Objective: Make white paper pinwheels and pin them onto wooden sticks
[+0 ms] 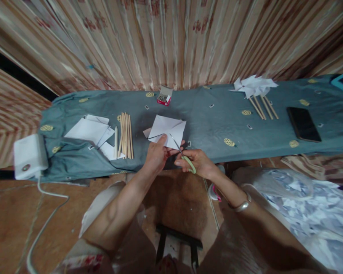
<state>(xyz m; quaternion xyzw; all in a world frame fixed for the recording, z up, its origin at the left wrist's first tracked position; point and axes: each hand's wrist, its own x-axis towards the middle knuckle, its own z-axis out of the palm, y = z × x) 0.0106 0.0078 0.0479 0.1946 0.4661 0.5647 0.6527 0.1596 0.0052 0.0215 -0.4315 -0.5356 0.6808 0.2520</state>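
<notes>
Near the front edge of the cloth-covered table, my left hand [157,153] pinches a white square of paper [167,127] between thumb and fingers. A slit runs inward from the paper's left side. My right hand [196,163] is closed around the green handles of a pair of scissors [188,161]. Their blades lie over the paper's lower right part, pointing up and left. Just beyond the paper stands a small open red box [164,99] of shiny metal pieces. Left of the paper is a bundle of wooden sticks [126,137].
White paper sheets [88,131] and a pale candle-like stick [116,142] lie at the left, near a white corded device [31,156]. Paper pinwheels [254,86] on sticks and a dark phone [303,124] lie at the right. A bag of paper scraps [311,205] stands below right.
</notes>
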